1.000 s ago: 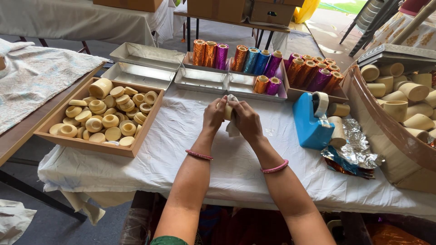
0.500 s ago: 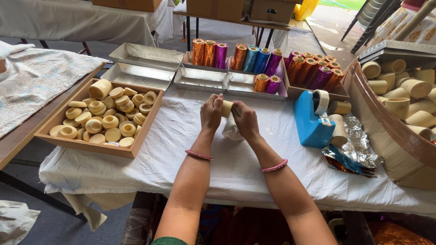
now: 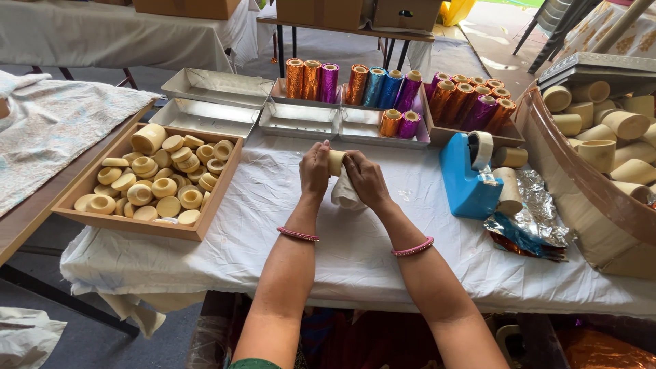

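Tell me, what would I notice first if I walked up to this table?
Probably the row of shiny foil-wrapped tubes, orange, purple and blue, standing in metal trays at the back. Then the wooden tray on the left, full of cream-coloured round pieces, and in the middle the left hand and right hand holding a cream tube.

Blue tape dispenser [image 3: 467, 183], wooden tray [image 3: 205, 205] of caps, foil-wrapped tubes [image 3: 355, 83].

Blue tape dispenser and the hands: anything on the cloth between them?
Nothing: in the head view only bare white tablecloth separates the blue tape dispenser from the right hand, which with the left hand holds a cream tube.
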